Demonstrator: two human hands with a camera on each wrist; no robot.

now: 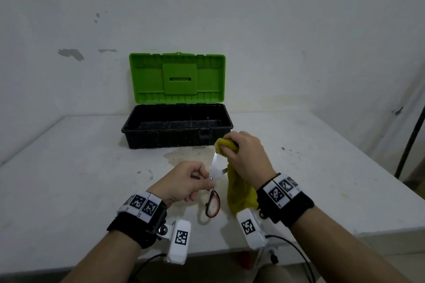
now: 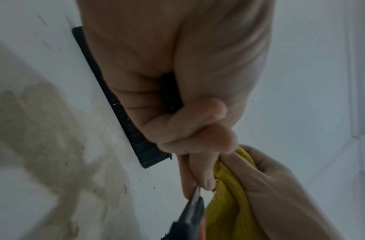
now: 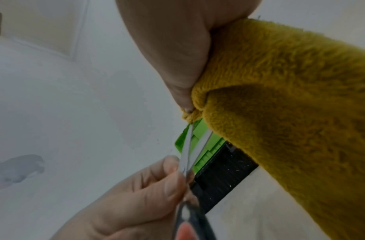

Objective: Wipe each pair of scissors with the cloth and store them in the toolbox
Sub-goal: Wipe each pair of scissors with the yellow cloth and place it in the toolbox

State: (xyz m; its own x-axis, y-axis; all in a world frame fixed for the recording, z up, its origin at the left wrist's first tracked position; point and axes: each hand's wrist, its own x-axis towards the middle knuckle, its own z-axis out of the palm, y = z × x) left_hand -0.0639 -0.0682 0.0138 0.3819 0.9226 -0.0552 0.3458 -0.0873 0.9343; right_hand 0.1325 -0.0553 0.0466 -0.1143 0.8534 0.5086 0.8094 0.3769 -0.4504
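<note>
One table, head view: a white table (image 1: 92, 167), scuffed, with a brownish stain patch (image 1: 184, 156) near its middle, set against a white wall (image 1: 276, 30) with flaked paint.
Toolbox, head view: the toolbox (image 1: 177, 131) sits at the table's back edge, black tray, green lid upright.
Left hand, head view: the left hand (image 1: 184, 182) pinches the scissors (image 1: 213, 174) near the pivot, blades parted, red-and-black handle loop hanging down.
Right hand, head view: the right hand (image 1: 246, 154) is curled round the yellow cloth (image 1: 239, 193), bunched over one blade tip, in front of the toolbox.
Left wrist view: fingers (image 2: 197, 133) curled tight; stained tabletop to the left.
Right wrist view: cloth fills the right side; thumb presses it onto the blade.
</note>
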